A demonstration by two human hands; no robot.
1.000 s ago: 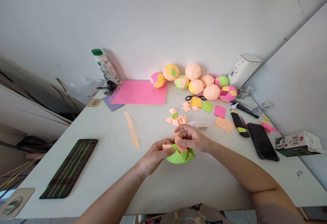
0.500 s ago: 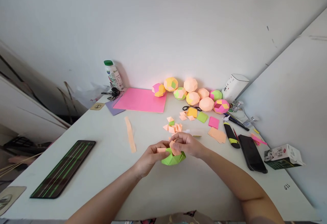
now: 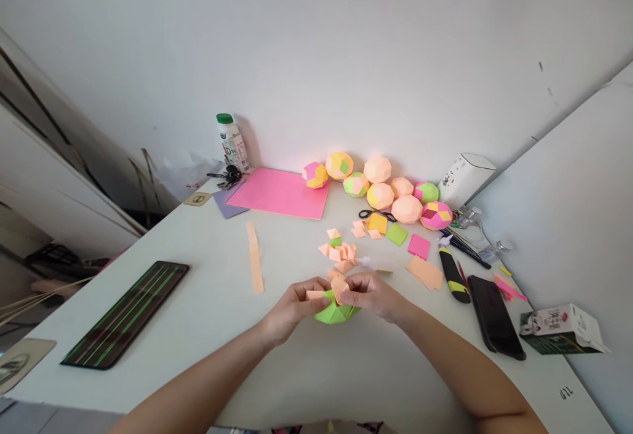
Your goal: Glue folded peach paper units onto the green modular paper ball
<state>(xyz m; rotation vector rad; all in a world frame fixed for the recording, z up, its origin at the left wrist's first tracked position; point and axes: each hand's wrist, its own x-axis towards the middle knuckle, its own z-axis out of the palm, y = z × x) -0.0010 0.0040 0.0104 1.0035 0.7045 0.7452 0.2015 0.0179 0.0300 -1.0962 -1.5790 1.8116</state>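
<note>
Both hands meet over a half-built green paper bowl shape [image 3: 333, 312] near the middle of the white table [image 3: 346, 368]. My left hand [image 3: 291, 305] pinches its left rim, with a small peach folded piece [image 3: 314, 295] at the fingertips. My right hand [image 3: 372, 293] grips the right side, fingers closed on a peach folded piece [image 3: 339, 286] fitted at the green shape's top edge. Just behind the hands lies a pile of small peach folded pieces [image 3: 340, 250].
Several finished paper balls [image 3: 390, 190] line the wall, beside a pink sheet [image 3: 281, 192], scissors [image 3: 370, 214] and coloured note squares [image 3: 419, 247]. A peach strip [image 3: 255, 266], a dark tablet [image 3: 126, 312], a phone [image 3: 496, 316], a milk carton [image 3: 561, 330] and a bottle [image 3: 231, 140] lie around.
The camera view shifted, so the table sits differently in frame. The hands stay on the green shape; the right fingers have drawn down closer onto the peach piece.
</note>
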